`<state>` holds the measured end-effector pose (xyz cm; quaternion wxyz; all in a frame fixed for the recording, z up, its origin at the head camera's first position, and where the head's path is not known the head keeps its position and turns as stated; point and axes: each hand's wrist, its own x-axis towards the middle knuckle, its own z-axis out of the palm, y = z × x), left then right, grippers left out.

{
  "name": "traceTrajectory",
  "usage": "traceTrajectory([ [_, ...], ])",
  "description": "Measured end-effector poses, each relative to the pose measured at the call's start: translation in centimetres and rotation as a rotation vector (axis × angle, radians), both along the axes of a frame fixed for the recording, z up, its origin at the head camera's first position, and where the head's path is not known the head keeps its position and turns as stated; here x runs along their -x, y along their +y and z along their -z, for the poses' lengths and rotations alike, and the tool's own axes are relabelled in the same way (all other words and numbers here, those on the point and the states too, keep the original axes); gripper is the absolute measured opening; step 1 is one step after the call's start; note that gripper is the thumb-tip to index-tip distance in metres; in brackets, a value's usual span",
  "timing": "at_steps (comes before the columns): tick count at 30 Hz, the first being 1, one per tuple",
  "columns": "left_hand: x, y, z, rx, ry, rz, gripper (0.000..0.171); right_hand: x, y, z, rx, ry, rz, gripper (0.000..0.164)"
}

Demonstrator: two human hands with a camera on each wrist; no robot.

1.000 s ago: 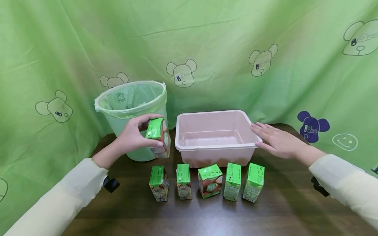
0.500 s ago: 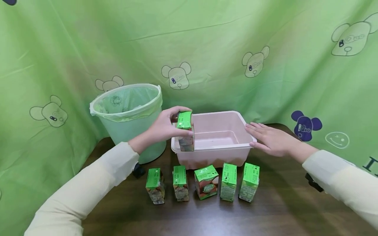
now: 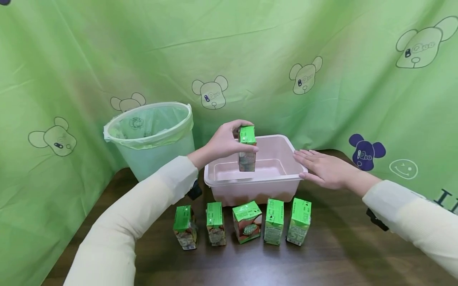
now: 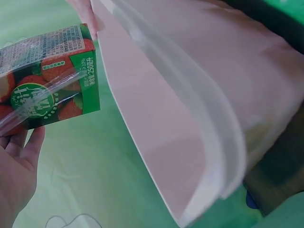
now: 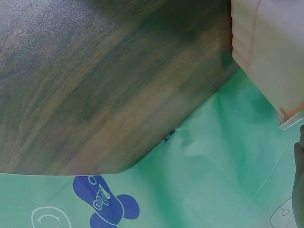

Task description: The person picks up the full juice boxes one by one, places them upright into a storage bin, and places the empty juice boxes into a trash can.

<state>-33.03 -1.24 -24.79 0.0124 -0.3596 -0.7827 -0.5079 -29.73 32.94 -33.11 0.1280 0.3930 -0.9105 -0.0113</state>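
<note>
My left hand (image 3: 226, 140) grips a juice carton (image 3: 247, 149) with a green top, thumb on the near side and fingers behind it. The carton hangs upright over the pink plastic bin (image 3: 252, 183). In the left wrist view the carton (image 4: 52, 78) shows red fruit pictures and a straw in clear wrap along its side. My right hand (image 3: 325, 168) rests with straight fingers against the bin's right rim. At the edge of the right wrist view, part of that hand (image 5: 299, 183) shows beside the bin (image 5: 273, 57).
Several green-topped cartons (image 3: 247, 222) stand in a row on the dark wooden table (image 3: 229, 266), in front of the bin. Left of the bin stands a pale green waste bin (image 3: 152, 153) lined with a bag. A green printed curtain (image 3: 250, 47) hangs behind.
My left hand has carried the carton rightward, from in front of the waste bin to over the pink bin. The right hand stays at the rim. The head view has shifted slightly.
</note>
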Motion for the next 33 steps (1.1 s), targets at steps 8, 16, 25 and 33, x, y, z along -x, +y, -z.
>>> traceTrajectory([
  [8, 1.9, 2.3, 0.1, 0.146, 0.052, -0.041, 0.064, -0.1, -0.2, -0.5, -0.026, -0.029, 0.029, 0.062],
  [16, 3.7, 4.5, 1.0, 0.268, 0.055, -0.011, 0.071, -0.2, -0.3, -0.8, -0.04, -0.019, 0.028, 0.061],
  [25, 4.9, 6.3, 2.6, 0.369, 0.121, -0.031, 0.069, -0.5, -0.4, -0.8, -0.048, -0.039, 0.038, 0.062],
  [33, 4.6, 7.4, 3.4, 0.464, 0.11, -0.022, 0.069, -0.4, -0.3, -0.7, -0.056, -0.046, 0.058, 0.063],
])
